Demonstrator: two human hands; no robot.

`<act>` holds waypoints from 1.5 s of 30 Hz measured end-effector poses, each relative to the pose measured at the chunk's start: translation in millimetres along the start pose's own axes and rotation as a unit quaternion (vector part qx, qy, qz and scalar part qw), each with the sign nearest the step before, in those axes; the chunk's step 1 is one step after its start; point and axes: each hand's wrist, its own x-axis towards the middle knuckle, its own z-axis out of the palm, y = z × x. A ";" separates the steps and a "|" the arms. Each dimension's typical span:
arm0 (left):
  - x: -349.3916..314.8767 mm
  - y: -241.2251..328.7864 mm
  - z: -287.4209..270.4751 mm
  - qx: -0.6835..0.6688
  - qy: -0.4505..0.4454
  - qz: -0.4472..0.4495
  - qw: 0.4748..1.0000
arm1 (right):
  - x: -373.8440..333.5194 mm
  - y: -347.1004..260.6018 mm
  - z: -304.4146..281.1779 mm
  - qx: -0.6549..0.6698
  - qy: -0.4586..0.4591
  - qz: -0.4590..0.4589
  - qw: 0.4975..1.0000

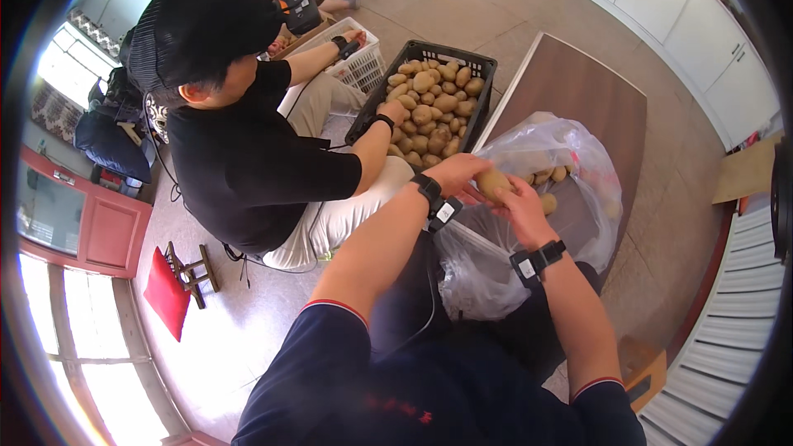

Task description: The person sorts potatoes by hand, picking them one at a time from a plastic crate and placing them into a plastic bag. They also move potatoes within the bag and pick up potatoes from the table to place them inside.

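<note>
Between the two hands, above the near edge of the counter, sits a potato: oval, yellowish tan, smooth-skinned, with a soft sheen on top. The left grip is closed on its left side and the right grip on its right, so both are clamped on it. Fingers hide its ends and underside, and the left hand's lower fingers are hard to make out. Each wrist wears a dark strap with a small box.

Just beyond, a clear plastic bag, thin, wrinkled and glossy, spreads over the counter and hangs toward the lap; loose potatoes show inside, some blurred by the film. The counter has a flat brown wood-grain top with a pale edge, its near part covered by the bag.

Farther left, a black plastic crate with slotted walls is heaped with rounded tan potatoes. A co-worker's hand reaches in, fingertips hidden.
</note>
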 end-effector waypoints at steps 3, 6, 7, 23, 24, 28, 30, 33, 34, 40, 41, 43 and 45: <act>7.1 -4.8 -9.3 0.015 -0.023 -0.015 1.000 | 4.4 1.4 6.7 -0.024 0.016 -0.009 1.000; 13.2 -9.3 -15.1 0.043 -0.024 -0.015 0.999 | 2.5 -0.1 8.8 -0.068 0.042 -0.002 0.997; 14.7 -9.7 -17.9 0.044 -0.030 -0.017 0.998 | 3.2 -0.4 8.5 -0.084 0.043 -0.007 0.995; 24.7 -14.1 -56.1 -0.096 0.077 0.054 0.991 | 10.9 57.4 -49.1 -0.586 0.104 -0.121 0.794; 27.0 -16.6 -60.1 -0.106 0.098 0.065 0.987 | 10.3 55.0 -47.5 -0.585 0.106 -0.121 0.795; 40.7 -27.5 -74.8 -0.144 0.133 0.069 0.978 | 11.6 48.1 -43.0 -0.626 0.094 -0.147 0.760; 46.7 -33.0 -82.0 -0.194 0.150 0.102 0.964 | 13.2 47.9 -39.5 -0.650 0.087 -0.126 0.745; 51.9 -38.1 -89.8 -0.215 0.159 0.113 0.957 | 15.1 48.4 -37.2 -0.660 0.089 -0.132 0.734; 52.9 -39.6 -91.4 -0.215 0.159 0.113 0.957 | 16.0 48.4 -36.7 -0.671 0.093 -0.142 0.722; 49.2 -38.4 -99.6 -0.208 0.251 0.105 0.939 | 19.7 50.9 -32.4 -0.712 0.092 -0.176 0.674; 48.5 -37.1 -97.9 -0.210 0.265 0.097 0.936 | 19.8 53.2 -33.1 -0.722 0.091 -0.178 0.663; 49.7 -34.9 -92.7 -0.212 0.277 0.088 0.933 | 15.9 57.6 -38.9 -0.732 0.089 -0.169 0.654; 60.6 -37.1 -87.0 -0.211 0.279 0.075 0.934 | 8.4 60.5 -46.8 -0.744 0.091 -0.154 0.644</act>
